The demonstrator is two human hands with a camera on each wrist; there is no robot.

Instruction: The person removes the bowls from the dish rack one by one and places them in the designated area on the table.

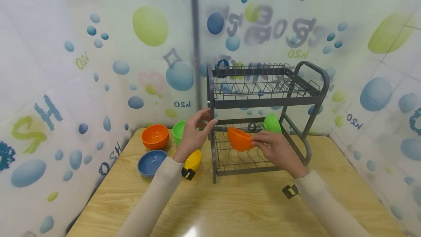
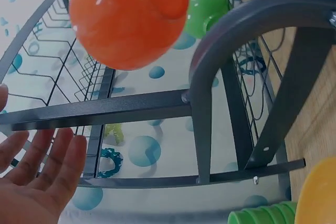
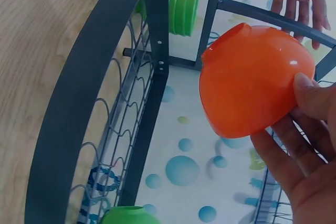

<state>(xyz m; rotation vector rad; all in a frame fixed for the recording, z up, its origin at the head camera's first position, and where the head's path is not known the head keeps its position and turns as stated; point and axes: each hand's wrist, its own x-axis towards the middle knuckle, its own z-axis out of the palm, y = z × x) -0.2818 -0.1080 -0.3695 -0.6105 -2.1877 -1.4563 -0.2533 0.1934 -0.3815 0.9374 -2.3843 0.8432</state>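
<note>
An orange bowl (image 1: 239, 139), tilted on its side, is pinched by its edge between the thumb and fingers of my right hand (image 1: 274, 149). It hangs in front of the lower shelf of a dark two-tier dish rack (image 1: 268, 102). My left hand (image 1: 194, 134) is at the rack's left side, its loosely bent fingers (image 2: 67, 153) right by the side bar and holding nothing. On the lower shelf a green bowl (image 1: 272, 123) stands tipped on its side, to the right of the orange one.
Left of the rack stand a stack of orange bowls (image 1: 155, 136), a stack of green bowls (image 1: 178, 130), a blue bowl (image 1: 152, 162) and a yellow bowl (image 1: 193, 160), partly behind my left forearm. The wooden table (image 1: 230, 207) meets a patterned wall behind.
</note>
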